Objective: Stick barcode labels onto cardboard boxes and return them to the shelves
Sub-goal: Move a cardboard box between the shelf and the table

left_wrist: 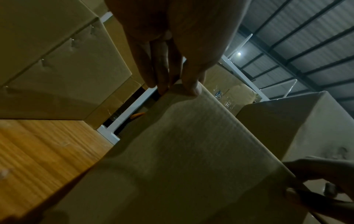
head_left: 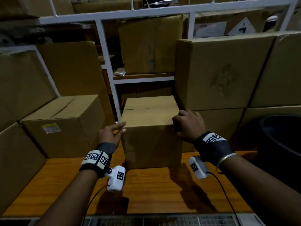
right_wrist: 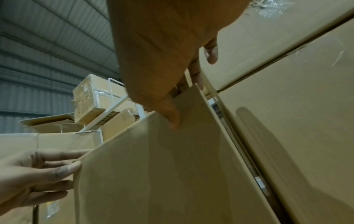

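Cardboard box stands upright on the wooden table, centre of the head view, top flaps closed with a seam across the top. Its back end sits at the white shelf frame, in the gap between other cartons.

Left hand is at the box's upper left front corner. Fingers lie straight along the left side wall, thumb on the front face near the top edge. Grip here is spread and flat against the cardboard, not curled around anything.

Right hand is on the upper right front corner. Knuckles bent, fingers curled over the top edge, thumb pressed on the front face. Grip clamps the box corner.

Front face of the box looks plain in all three views; no label visible on it.

Left of it, a lower carton sits on the table with a yellowish label on its front face, just beside the held box but not touching as far as I can tell. Right of it, a tall carton is stacked on another, very close to the right hand. Another carton stands on the shelf level above and behind. A dark round bin is at the far right edge. Both wrists carry strapped camera units with black-and-white marker tags.
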